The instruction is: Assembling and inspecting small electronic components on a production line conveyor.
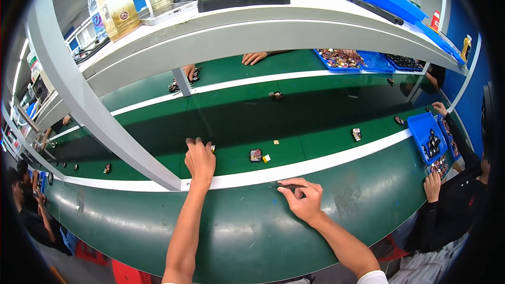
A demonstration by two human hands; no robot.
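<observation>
Partly Hidden Work at the Green Belt

Head view: the left hand (200,159) reaches onto the dark green belt (315,110), fingers curled over a small part (212,148) that is mostly hidden, so its grip cannot be told. The right hand (301,200) pinches thin dark tweezers (288,185) on the green table (247,231). A small dark component (255,155) lies nearby on the belt. A neighbour's blue tray (428,137) sits right; a white shelf (252,31) arches overhead.
</observation>
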